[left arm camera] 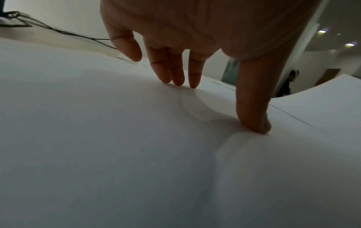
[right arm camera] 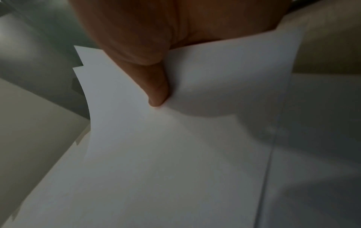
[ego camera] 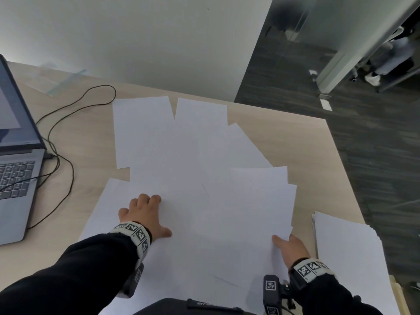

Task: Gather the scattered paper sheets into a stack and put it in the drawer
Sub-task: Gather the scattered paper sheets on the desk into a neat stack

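Several white paper sheets [ego camera: 181, 155] lie fanned out and overlapping across the wooden desk [ego camera: 302, 142]. My left hand [ego camera: 156, 214] presses down on the near-left sheets with straight fingers and spread thumb; the left wrist view shows its fingertips [left arm camera: 193, 83] and thumb touching the paper [left arm camera: 117, 138]. My right hand [ego camera: 288, 244] pinches the right edge of the near sheets, thumb on top and fingers hidden underneath. In the right wrist view the thumb [right arm camera: 156, 92] bears on a few lifted, curved sheets [right arm camera: 175, 154]. No drawer is in view.
A separate stack of white paper [ego camera: 347, 258] sits at the desk's near right corner. An open laptop [ego camera: 16, 169] stands at the left with a black cable [ego camera: 68, 169] looping beside it. The desk's right edge drops to dark carpet [ego camera: 375, 155].
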Tool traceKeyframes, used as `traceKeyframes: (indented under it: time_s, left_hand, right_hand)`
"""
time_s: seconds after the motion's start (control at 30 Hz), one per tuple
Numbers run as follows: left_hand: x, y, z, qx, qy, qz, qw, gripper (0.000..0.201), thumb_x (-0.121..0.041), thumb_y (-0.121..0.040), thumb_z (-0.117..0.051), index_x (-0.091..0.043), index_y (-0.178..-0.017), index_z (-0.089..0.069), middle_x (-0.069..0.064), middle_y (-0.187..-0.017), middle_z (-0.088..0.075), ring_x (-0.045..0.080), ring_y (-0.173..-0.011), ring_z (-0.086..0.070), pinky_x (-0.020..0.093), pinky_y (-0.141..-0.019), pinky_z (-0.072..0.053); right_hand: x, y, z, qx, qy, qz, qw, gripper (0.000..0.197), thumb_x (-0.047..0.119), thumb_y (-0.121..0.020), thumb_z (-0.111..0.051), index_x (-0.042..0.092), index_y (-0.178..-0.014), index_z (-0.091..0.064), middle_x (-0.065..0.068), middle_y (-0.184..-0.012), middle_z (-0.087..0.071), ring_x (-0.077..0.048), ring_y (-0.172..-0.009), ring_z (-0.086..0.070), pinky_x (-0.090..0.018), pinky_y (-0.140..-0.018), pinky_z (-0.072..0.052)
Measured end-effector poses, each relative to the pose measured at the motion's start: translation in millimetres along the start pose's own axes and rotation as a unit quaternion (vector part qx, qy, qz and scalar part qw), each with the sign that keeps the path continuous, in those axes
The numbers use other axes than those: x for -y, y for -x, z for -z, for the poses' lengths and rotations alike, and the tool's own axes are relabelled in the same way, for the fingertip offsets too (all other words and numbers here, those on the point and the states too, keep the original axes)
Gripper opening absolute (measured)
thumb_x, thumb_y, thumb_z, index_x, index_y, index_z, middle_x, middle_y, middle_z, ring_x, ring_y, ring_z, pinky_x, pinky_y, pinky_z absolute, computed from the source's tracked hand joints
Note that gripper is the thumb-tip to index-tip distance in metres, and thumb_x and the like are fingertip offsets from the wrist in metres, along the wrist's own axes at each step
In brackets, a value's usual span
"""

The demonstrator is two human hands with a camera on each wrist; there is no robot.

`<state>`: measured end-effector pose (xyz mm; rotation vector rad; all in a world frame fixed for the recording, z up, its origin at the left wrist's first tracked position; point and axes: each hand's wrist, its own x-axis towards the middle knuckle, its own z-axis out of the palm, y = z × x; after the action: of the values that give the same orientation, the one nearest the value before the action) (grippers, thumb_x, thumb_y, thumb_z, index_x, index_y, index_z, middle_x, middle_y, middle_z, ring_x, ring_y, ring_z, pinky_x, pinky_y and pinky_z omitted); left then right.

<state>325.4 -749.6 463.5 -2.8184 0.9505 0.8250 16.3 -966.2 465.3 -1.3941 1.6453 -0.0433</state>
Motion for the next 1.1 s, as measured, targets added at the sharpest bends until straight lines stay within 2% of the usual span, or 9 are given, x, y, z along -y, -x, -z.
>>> traceKeyframes:
  time_s: [0.13, 0.23, 0.4, 0.5, 0.6, 0.7, 0.8, 0.93, 1.1]
  left_hand:
    - [-2.8, -5.6, 5.3, 0.022, 0.036, 0.036, 0.998, 0.074, -0.06, -0.052, -0.076, -0.037, -0.115, -0.043, -0.008, -0.111, -0.042, 0.018, -0.107, -0.04, 0.039, -0.09, -0.034]
    - [-2.7, -6.6, 3.8, 0.016, 0.063, 0.039, 0.997, 0.062, -0.053, -0.053, -0.077, -0.037, -0.105, -0.044, -0.008, -0.113, -0.038, 0.016, -0.101, -0.033, 0.038, -0.087, -0.035]
    - [-4.8, -5.7, 4.0, 0.013, 0.067, 0.034, 0.997, 0.091, -0.049, -0.054, -0.077, -0.039, -0.13, -0.03, -0.005, -0.126, -0.037, 0.022, -0.117, -0.04, 0.043, -0.094, -0.039]
    - [-4.8, -8.5, 7.7, 0.03, 0.058, 0.042, 0.997, 0.084, -0.049, -0.054, -0.076, -0.039, -0.125, -0.033, -0.007, -0.116, -0.044, 0.021, -0.113, -0.043, 0.041, -0.092, -0.035]
    - [-5.2, -10.7, 8.5, 0.033, 0.066, 0.051, 0.996, 0.063, -0.044, -0.059, -0.073, -0.04, -0.112, -0.04, -0.01, -0.106, -0.042, 0.017, -0.102, -0.038, 0.037, -0.086, -0.031]
    - [-4.1, -11.5, 4.6, 0.02, 0.113, 0.038, 0.993, 0.03, -0.037, -0.071, -0.067, -0.037, -0.095, -0.049, -0.01, -0.104, -0.047, 0.015, -0.095, -0.04, 0.034, -0.085, -0.035]
    - [0.5, -10.1, 0.0, 0.025, 0.209, 0.012, 0.978, 0.01, -0.028, -0.082, -0.061, -0.031, -0.086, -0.052, -0.008, -0.093, -0.061, 0.014, -0.083, -0.057, 0.029, -0.076, -0.048]
    - [2.1, -5.2, -6.3, 0.043, 0.301, 0.023, 0.953, 0.016, -0.019, -0.086, -0.065, -0.03, -0.096, -0.062, -0.007, -0.094, -0.064, 0.013, -0.083, -0.061, 0.023, -0.07, -0.043]
    - [-5.7, -2.3, -17.7, 0.035, 0.436, 0.075, 0.896, 0.009, -0.016, -0.09, -0.064, -0.024, -0.086, -0.064, 0.001, -0.083, -0.069, 0.021, -0.074, -0.064, 0.028, -0.074, -0.05]
  right_hand:
    - [-3.7, 4.4, -15.1, 0.032, -0.02, 0.004, 0.999, 0.014, 0.013, -0.092, -0.061, 0.01, -0.106, -0.063, -0.009, -0.101, -0.067, -0.025, -0.095, -0.06, -0.03, -0.09, -0.043]
    - [-4.6, 8.2, -19.2, 0.042, -0.032, 0.007, 0.999, 0.006, 0.014, -0.092, -0.062, 0.013, -0.097, -0.063, -0.009, -0.1, -0.068, -0.025, -0.095, -0.061, -0.033, -0.092, -0.044]
    - [-2.4, 16.4, -21.5, 0.064, -0.09, 0.006, 0.994, 0.015, 0.009, -0.092, -0.061, 0.02, -0.082, -0.063, 0.001, -0.086, -0.068, -0.013, -0.079, -0.062, -0.03, -0.08, -0.043]
    - [0.1, 19.7, -26.9, 0.076, -0.119, 0.01, 0.99, 0.015, 0.006, -0.092, -0.061, 0.018, -0.084, -0.065, 0.003, -0.083, -0.069, -0.014, -0.079, -0.064, -0.027, -0.068, -0.047]
    - [1.2, 20.1, -34.1, 0.09, -0.13, 0.002, 0.987, 0.009, 0.006, -0.091, -0.062, 0.011, -0.095, -0.069, -0.004, -0.09, -0.073, -0.025, -0.087, -0.068, -0.038, -0.083, -0.054]
    - [4.6, 21.6, -39.0, 0.106, -0.157, -0.01, 0.982, 0.009, 0.005, -0.091, -0.062, 0.012, -0.09, -0.068, -0.009, -0.094, -0.073, -0.029, -0.09, -0.068, -0.044, -0.092, -0.051]
    - [5.6, 20.4, -42.0, 0.109, -0.183, -0.02, 0.977, 0.008, 0.004, -0.09, -0.063, 0.009, -0.095, -0.068, -0.01, -0.093, -0.073, -0.029, -0.089, -0.068, -0.045, -0.092, -0.051]
    - [6.4, 14.7, -50.0, 0.119, -0.212, -0.044, 0.969, 0.015, 0.002, -0.088, -0.064, 0.003, -0.103, -0.067, -0.02, -0.101, -0.072, -0.038, -0.097, -0.067, -0.057, -0.095, -0.049]
    - [18.6, 16.9, -73.1, 0.159, -0.237, -0.03, 0.958, 0.019, 0.001, -0.089, -0.062, 0.003, -0.108, -0.066, -0.017, -0.103, -0.072, -0.034, -0.094, -0.068, -0.044, -0.084, -0.054]
